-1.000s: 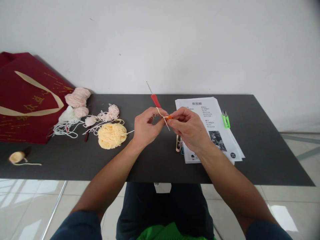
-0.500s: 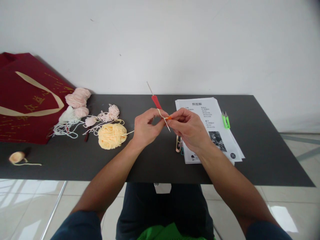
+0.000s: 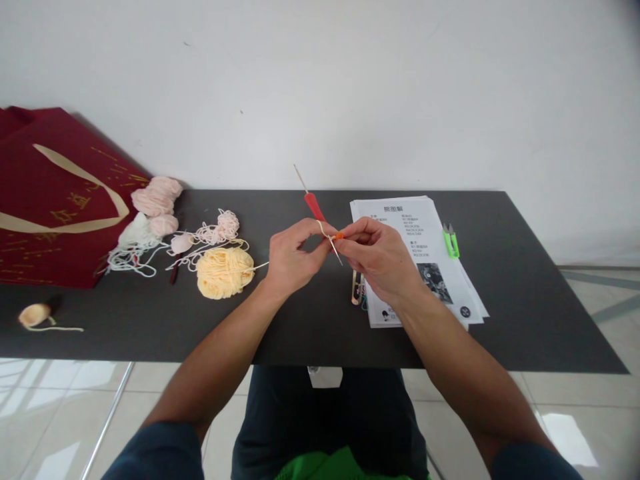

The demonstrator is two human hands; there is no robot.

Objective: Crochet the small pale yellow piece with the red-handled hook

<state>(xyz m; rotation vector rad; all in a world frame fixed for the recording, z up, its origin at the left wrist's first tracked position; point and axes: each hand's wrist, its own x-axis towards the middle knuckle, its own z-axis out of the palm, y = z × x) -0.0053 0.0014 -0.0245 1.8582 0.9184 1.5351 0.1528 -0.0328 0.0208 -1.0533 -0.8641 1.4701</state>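
Observation:
My left hand and my right hand meet above the middle of the table, fingers closed in pinches. Pale yellow yarn loops over the left index finger and runs to the small work at the fingertips. The right thumb and finger pinch a small orange piece, which looks like a stitch marker. Between the hands a crochet hook with a red handle slants up and left; which hand bears it is partly hidden. A thin pale end pokes out below the fingertips. The yellow yarn ball lies left.
Pink and white yarn sits beside a dark red bag. Printed sheets lie under my right hand, with green thread snips on their edge. A small crocheted piece rests near the table's left front.
The hands, hook and yarn keep almost the same pose. The fingertips and the orange piece have shifted only very slightly.

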